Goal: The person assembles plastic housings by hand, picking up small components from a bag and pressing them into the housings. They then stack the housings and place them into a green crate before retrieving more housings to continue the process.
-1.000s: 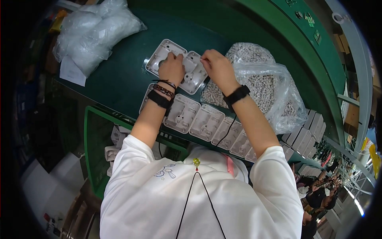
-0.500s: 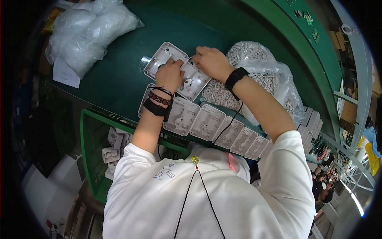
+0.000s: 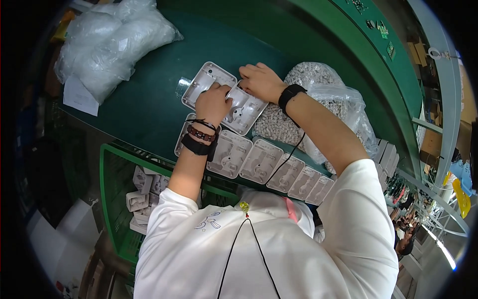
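Two white plastic housings, open like shallow trays, lie side by side on the green table: an upper-left housing [image 3: 195,88] and a lower-right housing [image 3: 250,113] with moulded ribs. My left hand [image 3: 213,103] is closed over the seam between them, its fingers curled and their tips hidden. My right hand [image 3: 263,82] has its bent fingers pinched together at the top corner of the lower-right housing. Anything small in either hand is hidden. Beside my right wrist sits a clear plastic bag [image 3: 348,94] full of small whitish parts.
A row of similar housings [image 3: 260,160] runs along the near edge of the table [image 3: 149,119]. A bulky clear bag [image 3: 112,42] lies at the far left with a white paper [image 3: 79,97]. Below left stands a green crate [image 3: 112,199] holding white parts. A black cord hangs from my right wrist.
The whole view has shifted slightly, so the table sits lower in the picture. My right hand's fingers have moved a little at the housing's corner; my left hand stays at the seam.
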The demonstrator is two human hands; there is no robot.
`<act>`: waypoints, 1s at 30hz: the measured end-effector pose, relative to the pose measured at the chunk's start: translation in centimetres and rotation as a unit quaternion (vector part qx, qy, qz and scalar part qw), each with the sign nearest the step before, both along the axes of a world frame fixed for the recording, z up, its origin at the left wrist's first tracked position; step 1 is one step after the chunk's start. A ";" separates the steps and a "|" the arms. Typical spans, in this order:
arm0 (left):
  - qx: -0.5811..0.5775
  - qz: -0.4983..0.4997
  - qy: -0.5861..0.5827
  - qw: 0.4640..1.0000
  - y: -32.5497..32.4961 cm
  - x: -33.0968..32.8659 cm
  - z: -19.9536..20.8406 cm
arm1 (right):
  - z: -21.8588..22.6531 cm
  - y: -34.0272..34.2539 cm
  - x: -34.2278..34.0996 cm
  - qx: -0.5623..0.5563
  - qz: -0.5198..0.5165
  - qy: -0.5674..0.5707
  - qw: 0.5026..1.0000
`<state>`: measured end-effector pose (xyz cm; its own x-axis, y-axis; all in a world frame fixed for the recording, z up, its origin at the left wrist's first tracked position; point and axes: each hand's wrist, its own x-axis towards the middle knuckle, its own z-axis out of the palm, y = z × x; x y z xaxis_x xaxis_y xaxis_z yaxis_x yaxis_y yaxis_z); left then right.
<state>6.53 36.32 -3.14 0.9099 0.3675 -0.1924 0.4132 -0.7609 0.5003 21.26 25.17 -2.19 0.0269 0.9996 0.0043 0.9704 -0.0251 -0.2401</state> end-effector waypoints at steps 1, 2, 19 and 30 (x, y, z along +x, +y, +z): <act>0.000 0.003 0.000 1.000 0.2 0.0 0.1 | 0.1 0.0 0.0 -0.005 0.005 -0.006 1.000; -0.002 0.015 -0.017 1.000 0.5 0.0 0.3 | 0.2 0.0 0.0 -0.005 0.008 -0.006 1.000; 0.016 0.078 -0.030 0.996 4.3 0.8 -0.2 | -0.5 5.5 0.2 0.086 -0.065 -0.022 0.994; -0.006 0.079 -0.022 0.997 4.7 0.7 0.0 | -1.2 4.9 0.4 0.076 -0.017 -0.012 0.997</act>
